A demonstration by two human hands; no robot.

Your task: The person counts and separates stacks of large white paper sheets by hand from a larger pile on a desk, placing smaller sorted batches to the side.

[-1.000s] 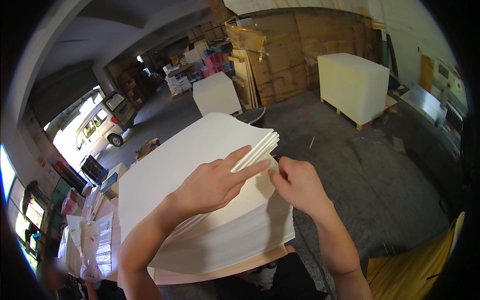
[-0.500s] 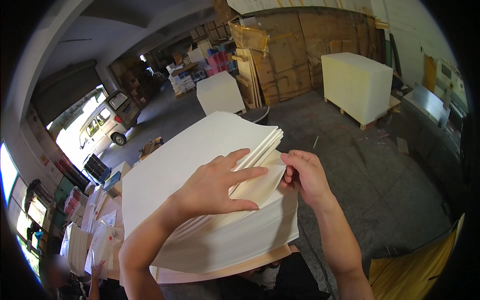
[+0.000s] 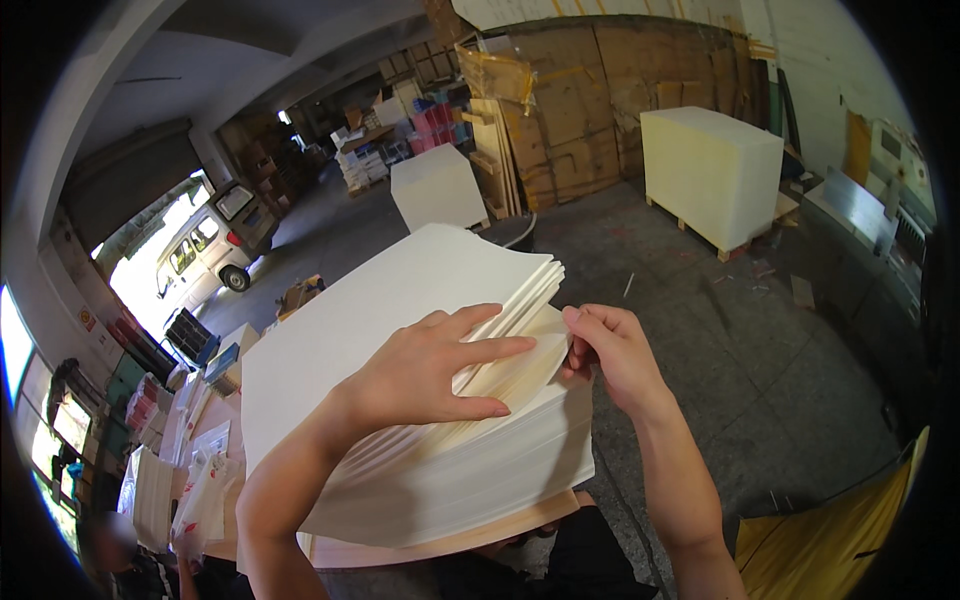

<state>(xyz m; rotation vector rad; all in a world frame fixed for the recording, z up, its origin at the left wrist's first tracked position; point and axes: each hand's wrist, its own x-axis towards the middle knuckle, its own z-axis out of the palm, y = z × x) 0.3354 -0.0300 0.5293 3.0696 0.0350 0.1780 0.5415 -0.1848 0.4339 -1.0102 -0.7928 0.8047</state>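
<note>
the left hand (image 3: 418, 368), fingers spread apart, lay across the tall white rectangular paper stack (image 3: 340, 305); the right hand (image 3: 605, 350) was clamped on its right corner, thumb uppermost.

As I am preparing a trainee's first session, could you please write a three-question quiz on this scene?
1. True or false: the left hand has its fingers spread over the white sheets.
2. What does the right hand pinch? A) a plastic bag; B) the sheets' edge; C) a cardboard box.
3. Fill in: the large pale block at the back right stands on a wooden ____.

Key: 1. True. 2. B. 3. Pallet.
</note>
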